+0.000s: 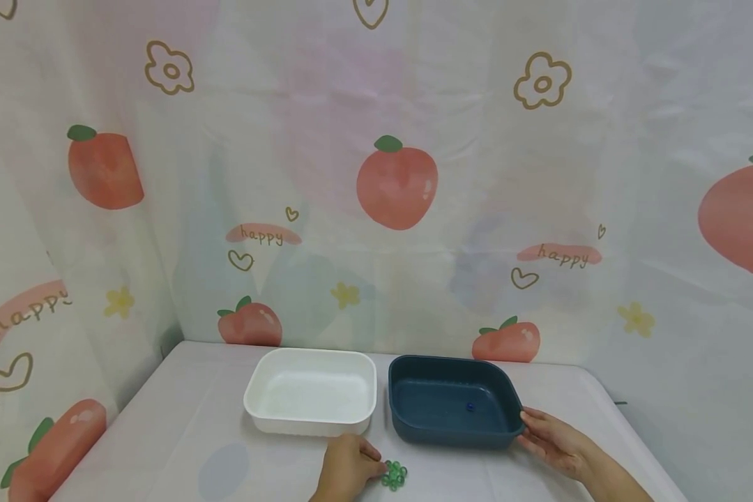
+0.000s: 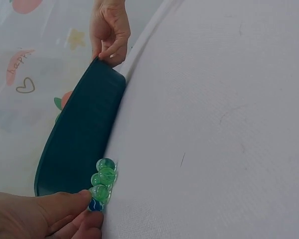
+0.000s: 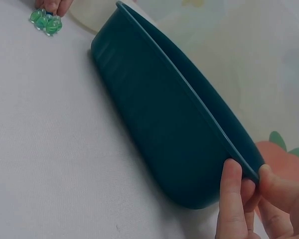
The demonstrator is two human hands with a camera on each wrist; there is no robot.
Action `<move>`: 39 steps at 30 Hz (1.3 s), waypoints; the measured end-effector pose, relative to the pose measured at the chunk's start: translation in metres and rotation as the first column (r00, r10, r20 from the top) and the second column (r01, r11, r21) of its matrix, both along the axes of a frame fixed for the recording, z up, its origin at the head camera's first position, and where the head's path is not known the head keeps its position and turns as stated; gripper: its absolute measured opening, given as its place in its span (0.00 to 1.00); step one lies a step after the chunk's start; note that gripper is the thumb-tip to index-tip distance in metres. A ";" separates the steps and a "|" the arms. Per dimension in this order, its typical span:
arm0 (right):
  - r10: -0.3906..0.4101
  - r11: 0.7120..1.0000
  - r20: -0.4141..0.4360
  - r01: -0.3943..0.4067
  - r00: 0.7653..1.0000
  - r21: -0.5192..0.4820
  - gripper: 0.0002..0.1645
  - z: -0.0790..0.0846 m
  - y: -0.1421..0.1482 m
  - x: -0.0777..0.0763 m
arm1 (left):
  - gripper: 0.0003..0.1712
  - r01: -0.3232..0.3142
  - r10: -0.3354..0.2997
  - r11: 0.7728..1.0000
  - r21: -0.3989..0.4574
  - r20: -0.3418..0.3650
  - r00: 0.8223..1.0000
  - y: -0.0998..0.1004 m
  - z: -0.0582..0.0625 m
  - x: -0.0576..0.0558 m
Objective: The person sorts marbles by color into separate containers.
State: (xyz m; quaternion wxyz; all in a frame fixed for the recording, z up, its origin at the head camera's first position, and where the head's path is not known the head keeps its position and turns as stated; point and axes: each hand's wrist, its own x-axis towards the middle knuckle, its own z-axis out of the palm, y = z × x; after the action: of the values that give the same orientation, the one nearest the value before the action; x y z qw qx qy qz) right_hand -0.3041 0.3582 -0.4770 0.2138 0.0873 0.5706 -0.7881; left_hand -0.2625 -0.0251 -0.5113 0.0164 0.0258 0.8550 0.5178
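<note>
My left hand is at the front of the table beside a small cluster of green glass marbles. In the left wrist view, its thumb and fingers pinch a blue marble with a white swirl, right against the green marbles. My right hand grips the right end of a dark blue basin, thumb at the rim and fingers against the outer wall, as the right wrist view shows. Inside this basin lies one small dark blue marble.
A white basin stands to the left of the dark blue one, a narrow gap between them. Both sit on a table with a pale cloth. Behind rises a curtain printed with fruit and flowers.
</note>
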 end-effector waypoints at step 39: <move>0.021 0.998 0.003 -0.021 1.000 -0.053 0.05 -0.001 0.003 -0.001 | 0.08 0.000 -0.057 0.939 0.343 0.157 0.986 0.002 0.015 -0.014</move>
State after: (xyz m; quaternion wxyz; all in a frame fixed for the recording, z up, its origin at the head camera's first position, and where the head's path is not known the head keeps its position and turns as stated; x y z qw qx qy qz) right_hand -0.3048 0.3610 -0.4781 0.2253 0.0772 0.5501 -0.8004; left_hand -0.2764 -0.0235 -0.4960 0.0896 -0.0023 0.7472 0.6585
